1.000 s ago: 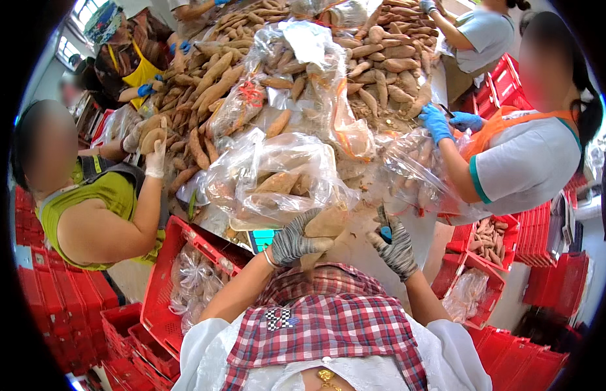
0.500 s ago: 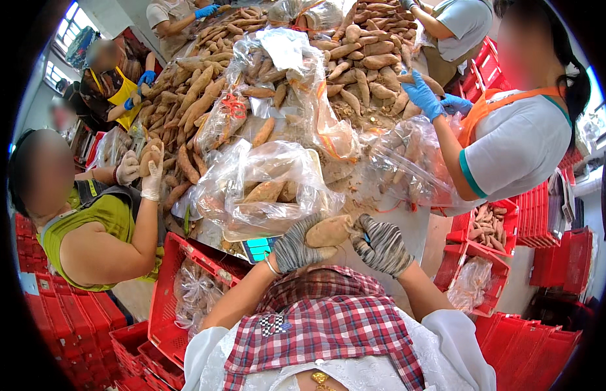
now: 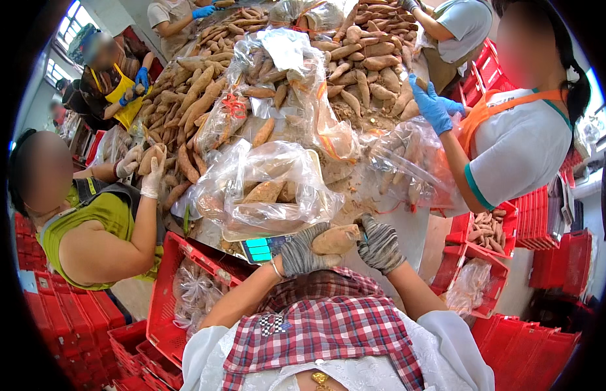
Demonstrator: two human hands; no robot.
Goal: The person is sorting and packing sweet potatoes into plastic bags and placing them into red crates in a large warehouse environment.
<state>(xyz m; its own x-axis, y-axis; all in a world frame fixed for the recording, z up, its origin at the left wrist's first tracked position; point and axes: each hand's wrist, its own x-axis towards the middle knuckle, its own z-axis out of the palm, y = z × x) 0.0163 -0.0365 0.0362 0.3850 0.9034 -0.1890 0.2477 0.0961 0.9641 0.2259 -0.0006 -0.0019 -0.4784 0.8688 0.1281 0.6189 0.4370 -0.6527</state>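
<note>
My left hand (image 3: pixel 305 251), in a grey striped knit glove, is closed around a brownish sweet potato (image 3: pixel 335 240) in front of my plaid apron. At the tuber's right end, my right hand (image 3: pixel 381 244) in the same kind of glove has its fingers curled in. Whatever small thing it may pinch is hidden. Just beyond the hands, an open clear plastic bag (image 3: pixel 273 221) with sweet potatoes in it is spread over a pale tray (image 3: pixel 314 163). A scale with a lit display (image 3: pixel 257 251) shows at the tray's near left corner.
A large heap of sweet potatoes (image 3: pixel 198 98) covers the far table. Filled plastic bags (image 3: pixel 329 124) lie across its middle. Gloved co-workers stand along both sides, one close at right in an orange apron (image 3: pixel 485 117). Red crates (image 3: pixel 166 306) flank me, some holding bags or sweet potatoes (image 3: pixel 488 228).
The sweet potato has turned slightly in my left hand and sits a little lower. My right fingers have shifted slightly at its end. The co-worker at right has raised and turned their blue-gloved hands.
</note>
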